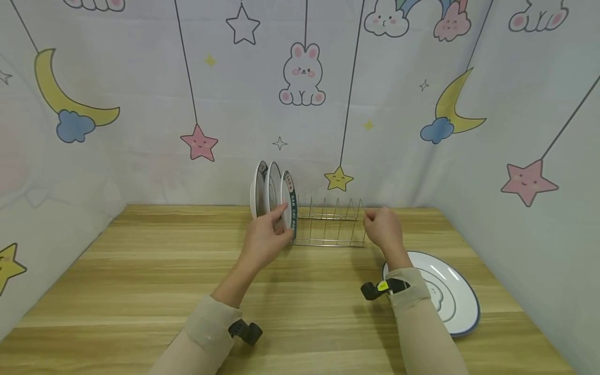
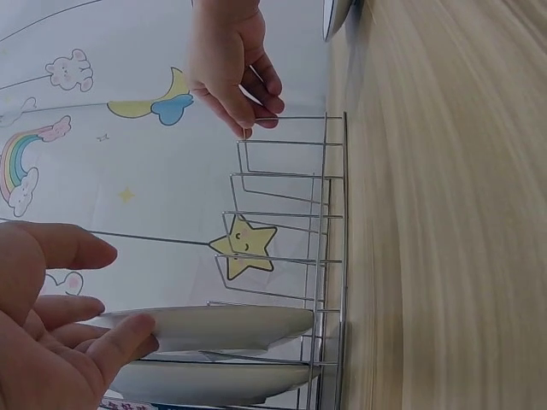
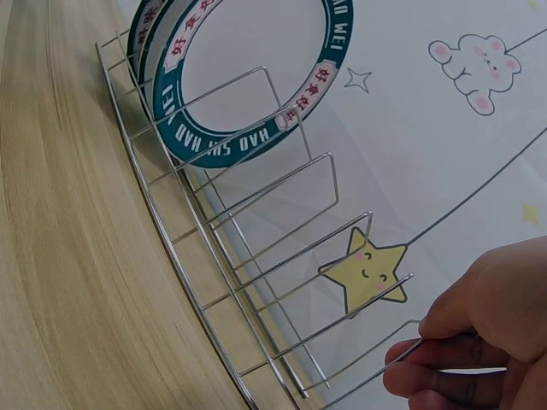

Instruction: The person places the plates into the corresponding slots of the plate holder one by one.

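My left hand (image 1: 266,240) is at the wire dish rack's left end, its fingers around the near edge of the rightmost upright plate (image 1: 294,208). This plate has a green rim with lettering, clear in the right wrist view. Two more plates, a middle plate (image 1: 272,182) and a left plate (image 1: 257,192), stand upright beside it. In the left wrist view the fingers (image 2: 128,337) overlap a plate's pale side (image 2: 231,326). My right hand (image 1: 385,229) pinches the end wire of the dish rack (image 1: 330,244); the right wrist view shows thumb and fingers (image 3: 453,352) on that wire.
A white plate with a blue rim (image 1: 461,312) lies on the wooden table (image 1: 140,291) at the right, partly behind my right forearm. A curtain (image 1: 262,120) printed with stars, moons and rabbits hangs behind the rack and along both sides.
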{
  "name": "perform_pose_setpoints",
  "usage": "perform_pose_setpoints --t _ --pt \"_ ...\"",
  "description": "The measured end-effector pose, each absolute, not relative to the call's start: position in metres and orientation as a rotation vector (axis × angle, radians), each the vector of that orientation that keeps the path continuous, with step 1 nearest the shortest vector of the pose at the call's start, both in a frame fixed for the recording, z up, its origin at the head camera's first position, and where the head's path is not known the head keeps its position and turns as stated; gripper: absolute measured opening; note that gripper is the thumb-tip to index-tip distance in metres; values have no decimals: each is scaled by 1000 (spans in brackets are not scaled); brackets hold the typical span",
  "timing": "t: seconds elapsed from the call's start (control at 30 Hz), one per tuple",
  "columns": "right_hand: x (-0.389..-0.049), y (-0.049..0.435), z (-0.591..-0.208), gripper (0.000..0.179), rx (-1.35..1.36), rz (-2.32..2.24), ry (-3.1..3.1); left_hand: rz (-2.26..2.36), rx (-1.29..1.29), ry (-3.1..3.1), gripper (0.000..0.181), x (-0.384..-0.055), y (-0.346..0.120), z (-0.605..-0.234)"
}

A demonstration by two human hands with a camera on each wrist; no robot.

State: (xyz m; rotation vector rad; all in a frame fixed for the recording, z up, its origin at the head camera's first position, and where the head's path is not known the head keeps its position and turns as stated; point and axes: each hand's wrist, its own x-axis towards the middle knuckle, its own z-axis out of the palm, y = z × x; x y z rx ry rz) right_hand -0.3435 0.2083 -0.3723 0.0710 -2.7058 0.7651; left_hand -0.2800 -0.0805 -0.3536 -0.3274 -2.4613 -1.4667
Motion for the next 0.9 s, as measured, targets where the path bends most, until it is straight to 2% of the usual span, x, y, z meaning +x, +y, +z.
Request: perform_pose_setpoints --t 0.17,0.9 --pt "-342 208 -372 31 69 750 -2728 -1366 -336 -2564 60 -280 -81 -357" --pt "-343 208 -373 33 67 760 -2730 -1546 -381 -2481 56 -279 -89 -350"
